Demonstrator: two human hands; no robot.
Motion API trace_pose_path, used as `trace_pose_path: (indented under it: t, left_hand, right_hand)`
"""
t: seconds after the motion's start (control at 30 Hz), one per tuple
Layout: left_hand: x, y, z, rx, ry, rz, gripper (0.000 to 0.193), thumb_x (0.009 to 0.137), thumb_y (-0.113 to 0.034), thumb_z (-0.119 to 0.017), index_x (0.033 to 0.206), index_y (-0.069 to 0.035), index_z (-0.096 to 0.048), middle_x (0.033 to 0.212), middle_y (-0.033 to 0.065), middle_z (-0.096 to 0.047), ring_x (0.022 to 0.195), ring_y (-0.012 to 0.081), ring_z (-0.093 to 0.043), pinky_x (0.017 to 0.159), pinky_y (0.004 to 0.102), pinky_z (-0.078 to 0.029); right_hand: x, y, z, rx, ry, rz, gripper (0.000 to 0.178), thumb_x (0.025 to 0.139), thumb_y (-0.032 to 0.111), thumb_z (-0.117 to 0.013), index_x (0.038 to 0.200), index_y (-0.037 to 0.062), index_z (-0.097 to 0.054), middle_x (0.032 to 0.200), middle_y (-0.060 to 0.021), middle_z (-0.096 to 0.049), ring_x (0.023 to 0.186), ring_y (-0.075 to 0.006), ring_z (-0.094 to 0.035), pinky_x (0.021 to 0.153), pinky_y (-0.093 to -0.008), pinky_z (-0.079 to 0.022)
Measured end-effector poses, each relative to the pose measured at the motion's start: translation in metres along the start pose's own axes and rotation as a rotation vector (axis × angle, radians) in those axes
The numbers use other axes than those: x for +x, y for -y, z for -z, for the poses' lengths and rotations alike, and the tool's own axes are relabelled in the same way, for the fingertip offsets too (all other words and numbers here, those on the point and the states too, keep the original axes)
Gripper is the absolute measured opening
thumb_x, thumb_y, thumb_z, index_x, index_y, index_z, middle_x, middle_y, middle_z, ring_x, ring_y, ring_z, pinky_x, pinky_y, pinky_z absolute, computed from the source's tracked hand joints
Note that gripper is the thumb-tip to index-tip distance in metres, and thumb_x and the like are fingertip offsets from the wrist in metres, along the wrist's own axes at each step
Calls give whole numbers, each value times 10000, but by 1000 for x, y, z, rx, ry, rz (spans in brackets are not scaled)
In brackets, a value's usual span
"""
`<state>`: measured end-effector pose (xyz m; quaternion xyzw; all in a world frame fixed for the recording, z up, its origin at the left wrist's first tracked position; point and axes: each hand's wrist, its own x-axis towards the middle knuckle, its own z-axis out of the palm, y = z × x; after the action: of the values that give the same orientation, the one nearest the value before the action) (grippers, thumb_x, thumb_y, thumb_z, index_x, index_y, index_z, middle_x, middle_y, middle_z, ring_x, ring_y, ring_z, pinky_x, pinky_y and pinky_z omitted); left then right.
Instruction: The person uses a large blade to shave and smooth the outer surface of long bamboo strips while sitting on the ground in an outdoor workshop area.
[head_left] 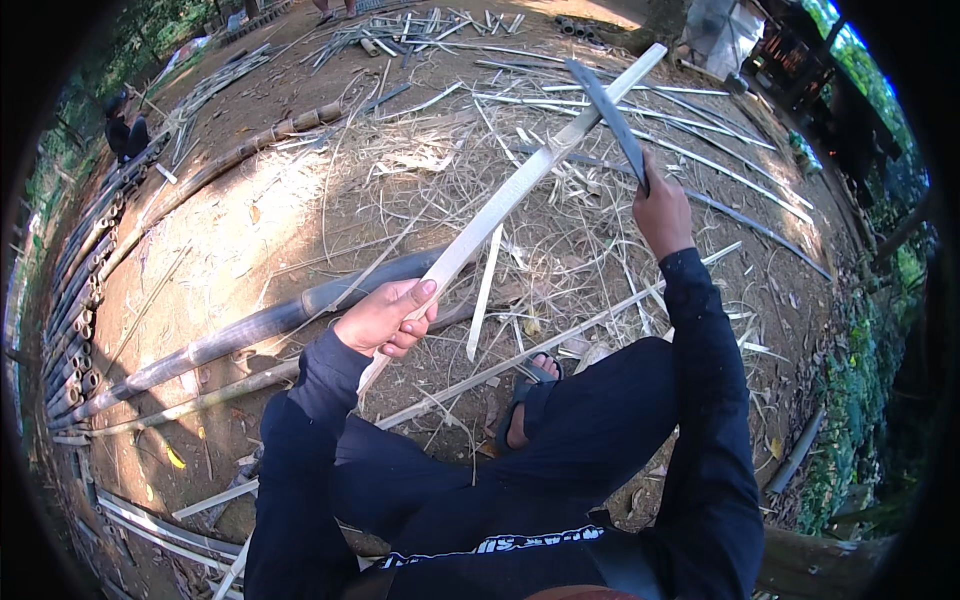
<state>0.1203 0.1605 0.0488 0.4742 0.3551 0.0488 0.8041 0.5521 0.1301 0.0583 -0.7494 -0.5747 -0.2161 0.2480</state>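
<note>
A long pale bamboo strip slants up from my lap toward the far right. My left hand is wrapped round it near its lower end. In my right hand is the handle of a machete, mostly hidden by my fingers. Its dark, broad blade points up and to the left, and in this view it overlaps the far part of the strip. Whether the blade touches the strip I cannot tell.
Shavings and loose strips cover the ground before me. A thick bamboo pole lies to the left, near a stack of bamboo poles. More split strips lie at the right. A person sits at the far left.
</note>
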Motion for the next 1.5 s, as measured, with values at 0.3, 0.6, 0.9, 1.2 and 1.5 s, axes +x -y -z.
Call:
trace_pose_path:
  t: [0.3, 0.6, 0.9, 1.2, 1.5]
  left_hand:
    - [4, 4, -5, 85, -82, -8, 423, 1010, -508, -472, 917, -96, -489, 624, -80, -333, 441, 0, -266, 381, 174, -243]
    - [2, 2, -8, 96, -57, -8, 443, 1018, -504, -456, 920, -73, -492, 621, -57, -353, 438, 9, -290, 363, 183, -255]
    - [-19, 29, -3, 702, -353, -280, 573, 1051, -497, -318, 1234, 20, -487, 858, 110, -630, 734, 177, -657, 684, 295, -524]
    - [-95, 86, 28, 100, 145, 60, 466, 1056, -452, -355, 888, -53, -526, 641, 18, -477, 508, 134, -499, 568, 331, -528]
    - [-86, 66, 10, 144, 40, 140, 423, 1049, -453, -405, 789, -120, -414, 584, -31, -346, 440, 55, -324, 387, 220, -293]
  right_hand:
    - [-54, 113, 35, 32, 325, 584, 694, 800, 161, -663, 1455, 175, -433, 785, -97, -601, 717, -265, -666, 567, -391, -525]
    - [-58, 123, 46, 62, 425, 584, 796, 745, 168, -712, 1474, 138, -394, 852, -100, -597, 779, -264, -667, 588, -380, -529]
    - [-63, 123, 53, 110, 443, 569, 886, 704, 159, -735, 1499, 115, -345, 818, -112, -613, 778, -288, -673, 628, -398, -538]
    - [-65, 114, 49, 223, 449, 418, 884, 628, 174, -770, 1399, -54, -402, 907, -188, -652, 805, -345, -674, 680, -440, -535]
    - [-55, 88, 63, 189, 129, 414, 303, 561, 152, -770, 775, 55, -579, 787, -126, -597, 759, -353, -625, 678, -437, -491]
